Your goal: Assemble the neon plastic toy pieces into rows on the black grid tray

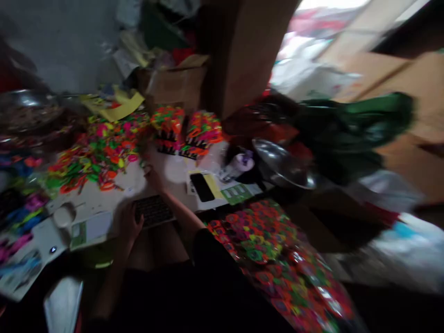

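A black tray with rows of slots (154, 210) lies at the front edge of the white table. My left hand (130, 225) grips its left end, the thumb along the edge. My right hand (153, 178) reaches over the tray beside a loose heap of bright small plastic pieces (100, 148) in orange, green, yellow and pink. Its fingers look pinched together at the heap's right side; blur hides what they hold. Behind it stand two stacks of black racks (166, 134) filled with similar colourful pieces.
To the right lie a black phone (202, 187), a roll of tape (239, 164) and a tilted metal bowl (282, 164). A large clear bag of colourful round pieces (267, 245) sits beside my right arm. A cardboard box (176, 88) stands at the back.
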`<state>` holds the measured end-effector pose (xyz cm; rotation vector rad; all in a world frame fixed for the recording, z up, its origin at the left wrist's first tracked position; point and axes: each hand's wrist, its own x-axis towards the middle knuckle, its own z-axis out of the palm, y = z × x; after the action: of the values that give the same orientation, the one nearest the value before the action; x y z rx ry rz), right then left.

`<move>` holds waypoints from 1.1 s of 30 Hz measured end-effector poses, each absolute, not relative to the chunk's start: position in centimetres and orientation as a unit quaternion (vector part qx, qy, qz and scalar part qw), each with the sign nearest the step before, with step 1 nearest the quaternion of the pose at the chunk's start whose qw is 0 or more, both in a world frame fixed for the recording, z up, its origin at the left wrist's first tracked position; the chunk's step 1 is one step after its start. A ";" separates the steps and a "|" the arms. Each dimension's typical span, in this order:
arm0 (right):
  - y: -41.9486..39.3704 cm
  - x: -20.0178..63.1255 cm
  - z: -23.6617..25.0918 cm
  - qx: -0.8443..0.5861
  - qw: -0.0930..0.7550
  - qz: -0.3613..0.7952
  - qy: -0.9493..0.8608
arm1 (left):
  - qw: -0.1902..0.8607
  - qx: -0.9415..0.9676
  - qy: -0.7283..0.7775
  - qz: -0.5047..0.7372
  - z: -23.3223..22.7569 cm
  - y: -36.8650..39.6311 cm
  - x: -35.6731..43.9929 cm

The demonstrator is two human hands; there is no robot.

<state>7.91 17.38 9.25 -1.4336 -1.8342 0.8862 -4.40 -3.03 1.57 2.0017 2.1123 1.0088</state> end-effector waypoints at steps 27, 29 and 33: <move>8.8 9.0 1.1 -0.416 0.313 0.495 -0.695 | 0.069 0.593 0.741 0.307 0.6 -1.6 -2.2; 8.9 9.3 0.8 -0.414 0.304 0.486 -0.707 | 0.077 0.589 0.744 0.305 0.6 -1.7 -2.2; 9.5 9.6 0.7 -0.417 0.269 0.463 -0.734 | 0.083 0.586 0.743 0.313 0.5 -2.0 -2.0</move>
<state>9.62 9.51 0.67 -1.1249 -1.9804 1.2486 -1.99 -1.98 0.47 1.7488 2.2189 0.9360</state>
